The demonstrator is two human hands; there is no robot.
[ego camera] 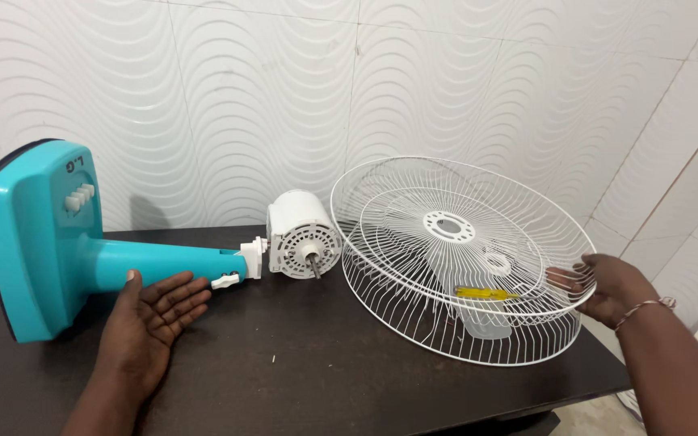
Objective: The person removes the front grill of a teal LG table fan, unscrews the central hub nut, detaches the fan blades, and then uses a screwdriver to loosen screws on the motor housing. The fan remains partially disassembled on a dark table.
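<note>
From the head camera, a dark brown wooden table (300,379) stands against a white wall with wavy lines (268,97). A table fan with a bright teal plastic body (82,242) lies on its side on the table. Its flat base is at the left and its round neck points to the right. At the end of the neck sits the white round motor (300,234) with a thin metal pin sticking out toward the front. The left hand (155,315) lies flat on the table, palm up and fingers spread apart. It holds nothing. Its fingertips touch the underside of the teal neck, near a small white knob (226,281) on the neck. To the right of the motor, two round white wire guards (462,258) are stacked, one lying in the other, and they rest tilted on the table. The top one has a white ring in the middle. A small yellow thing (485,294) shows through the wires inside the guards, with a pale flat piece below it; I cannot tell what they are. The right hand (607,287) is at the far right rim of the guards. Its fingers are curled around the wire edge and hold it tight. A thin bracelet (644,307) is on that wrist.
</note>
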